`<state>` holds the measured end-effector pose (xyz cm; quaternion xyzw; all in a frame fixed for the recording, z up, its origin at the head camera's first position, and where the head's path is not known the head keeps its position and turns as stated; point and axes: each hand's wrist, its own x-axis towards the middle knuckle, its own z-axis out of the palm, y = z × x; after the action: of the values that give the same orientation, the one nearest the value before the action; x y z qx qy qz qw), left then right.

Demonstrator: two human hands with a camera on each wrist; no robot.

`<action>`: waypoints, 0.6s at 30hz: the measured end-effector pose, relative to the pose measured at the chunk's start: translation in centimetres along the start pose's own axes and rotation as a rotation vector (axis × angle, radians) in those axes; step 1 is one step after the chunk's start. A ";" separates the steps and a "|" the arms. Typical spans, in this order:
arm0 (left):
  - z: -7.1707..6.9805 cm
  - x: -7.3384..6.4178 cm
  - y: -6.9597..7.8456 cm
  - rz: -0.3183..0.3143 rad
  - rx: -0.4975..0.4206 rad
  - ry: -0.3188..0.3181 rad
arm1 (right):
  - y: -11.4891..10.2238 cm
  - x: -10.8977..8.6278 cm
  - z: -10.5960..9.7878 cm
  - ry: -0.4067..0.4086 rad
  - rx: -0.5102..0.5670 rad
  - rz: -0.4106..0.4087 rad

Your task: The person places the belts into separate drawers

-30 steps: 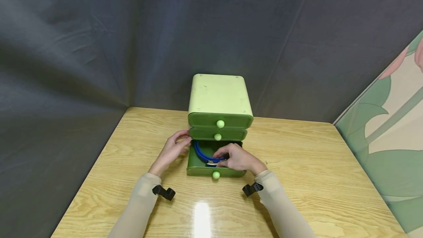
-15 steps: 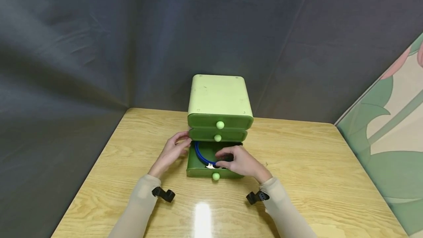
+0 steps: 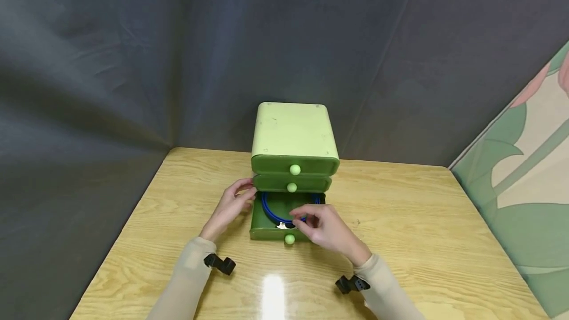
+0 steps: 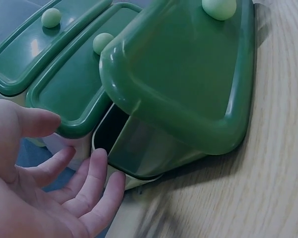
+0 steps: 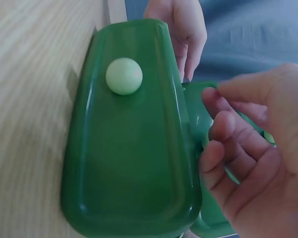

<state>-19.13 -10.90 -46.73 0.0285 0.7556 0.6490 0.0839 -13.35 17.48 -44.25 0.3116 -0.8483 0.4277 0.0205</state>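
Observation:
A small chest of drawers (image 3: 293,130) has a pale green top and dark green fronts. Its bottom drawer (image 3: 266,234) is pulled out, and inside lies a looped blue band (image 3: 266,210) with a shiny metal piece at the front; its exact kind is unclear. My left hand (image 3: 228,207) is at the chest's left side, fingers loosely bent by the middle drawer (image 4: 69,94). Over the drawer's front right, my right hand (image 3: 330,228) hovers above the band, holding nothing; its fingers (image 5: 223,126) are loosely curled. It hides part of the band and drawer.
The chest stands on a light wood table (image 3: 400,221), with a dark grey curtain (image 3: 284,38) close behind and to the left. The top drawer (image 3: 271,165) and the middle one are pushed in. A leaf-patterned panel (image 3: 529,177) borders the right side.
My right hand has let go of the blue band, lifted out of the drawer and drawn back toward me. The band stays in the drawer. My left hand has barely moved.

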 end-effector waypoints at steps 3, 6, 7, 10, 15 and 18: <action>0.0 0.0 0.0 0.005 -0.009 0.007 | -0.4 -0.5 0.2 -0.014 0.015 0.005; 0.1 0.0 0.0 0.026 -0.025 0.022 | -0.8 -1.1 0.3 -0.034 -0.012 0.020; 0.1 0.0 0.1 0.035 -0.034 0.028 | -0.9 -1.3 0.4 -0.041 -0.031 0.023; 0.2 0.0 0.2 0.064 -0.063 0.057 | -1.3 -1.9 0.6 -0.070 -0.089 0.021; 0.3 0.0 0.4 0.090 -0.097 0.090 | -1.4 -2.6 1.2 -0.116 -0.135 -0.004; 0.5 0.0 0.4 0.096 -0.111 0.091 | -1.1 -2.8 1.7 -0.116 -0.154 0.007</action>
<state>-19.13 -10.39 -46.40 0.0303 0.7194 0.6937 0.0196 -10.06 17.19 -45.34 0.3304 -0.8795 0.3425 -0.0066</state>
